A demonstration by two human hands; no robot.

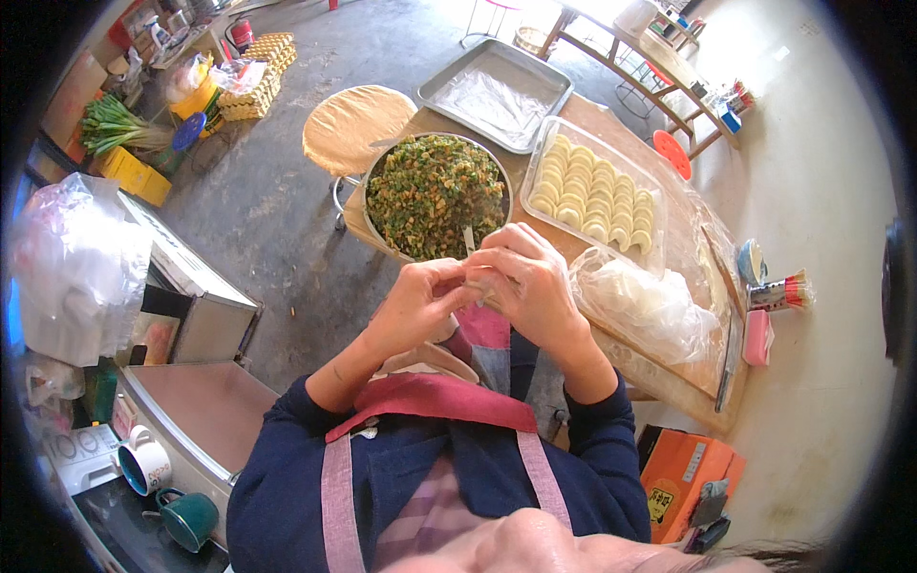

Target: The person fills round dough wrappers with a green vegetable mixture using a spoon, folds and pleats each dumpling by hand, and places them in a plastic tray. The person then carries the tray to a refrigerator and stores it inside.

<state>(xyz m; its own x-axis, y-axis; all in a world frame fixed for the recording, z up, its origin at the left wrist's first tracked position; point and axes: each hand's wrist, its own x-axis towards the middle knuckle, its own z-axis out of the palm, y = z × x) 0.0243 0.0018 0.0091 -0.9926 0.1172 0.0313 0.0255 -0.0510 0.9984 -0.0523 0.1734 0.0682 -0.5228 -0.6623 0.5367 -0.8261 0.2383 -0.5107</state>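
My left hand point(423, 294) and my right hand point(526, 283) meet at the fingertips, in front of a round bowl's near rim. Between them they pinch a small piece of pale dough, mostly hidden by the fingers. A thin light-coloured utensil point(469, 241) shows just above the fingers, against the bowl's filling. Chopped green and brown filling point(433, 193) is heaped in the bowl. To its right, a clear plastic tray point(534, 197) holds rows of pale round dough pieces point(594, 190). A crumpled clear plastic bag point(645, 304) with pale contents lies nearer me.
A metal tray lined with plastic film point(501, 93) lies beyond the bowl. A cloth-covered round stool point(358, 129) stands at its left. Along the wooden table's point(623, 351) right side are a long thin blade-like tool point(729, 362), a pink box point(756, 336) and a container of sticks point(777, 292).
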